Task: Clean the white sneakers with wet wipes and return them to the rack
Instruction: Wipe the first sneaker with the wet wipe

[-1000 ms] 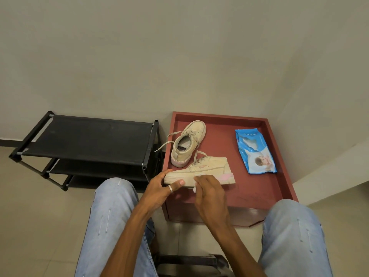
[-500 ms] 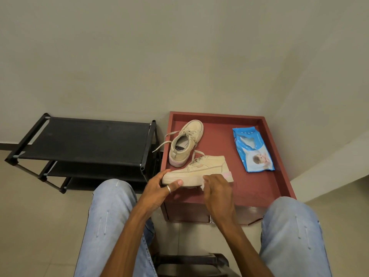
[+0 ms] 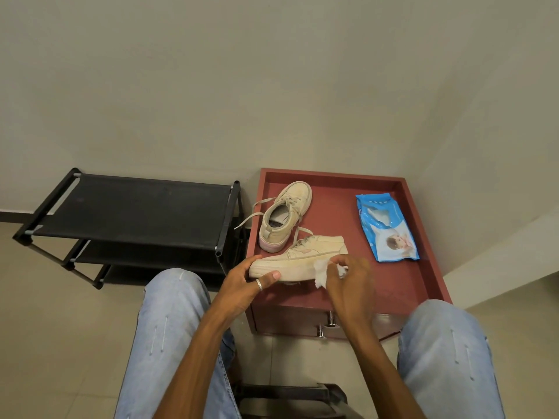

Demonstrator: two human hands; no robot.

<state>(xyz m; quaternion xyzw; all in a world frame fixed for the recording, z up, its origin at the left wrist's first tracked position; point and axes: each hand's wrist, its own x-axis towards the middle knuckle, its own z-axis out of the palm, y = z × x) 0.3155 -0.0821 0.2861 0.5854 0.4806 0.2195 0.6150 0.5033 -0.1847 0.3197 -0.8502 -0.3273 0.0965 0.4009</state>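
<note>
Two cream-white sneakers lie on a red-brown cabinet top. The near sneaker lies on its side with its sole towards me. My left hand grips its toe end, thumb over the sole. My right hand pinches a crumpled white wet wipe against the heel end of the sole. The far sneaker stands upright just behind, its opening facing up and its laces trailing left. A blue wet-wipe pack lies flat at the right of the cabinet top.
A black shoe rack with bare shelves stands to the left, against the cabinet. The wall runs close behind both. My knees in light jeans flank the cabinet front, which has metal handles. Beige floor tiles surround everything.
My right hand has slid the wipe rightwards along the sole, from its middle to the heel end. The left hand has kept its grip on the toe.
</note>
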